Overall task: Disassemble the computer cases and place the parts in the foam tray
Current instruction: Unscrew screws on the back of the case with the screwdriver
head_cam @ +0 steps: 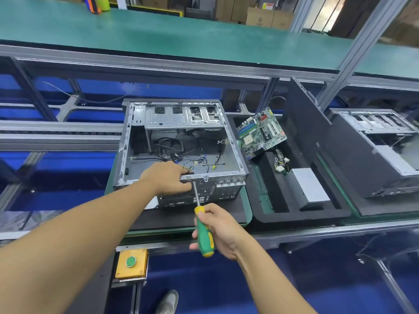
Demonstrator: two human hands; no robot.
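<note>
One case [181, 123] | left hand [169, 177] grips its rim | right hand [220, 230] grips screwdriver [204, 236], tip alongside

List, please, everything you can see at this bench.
case: two, grey, centre and far right
tray: one, black, between cases
motherboard: one, green, in tray, far end
power supply: one, grey, in tray, near end
panel: one, dark, leaning right of tray
screwdriver: one, green-yellow, tip at centre case's rear
button box: one, yellow, below bench edge
left grip: one, holds centre case's rear rim
right grip: one, holds screwdriver handle
</note>
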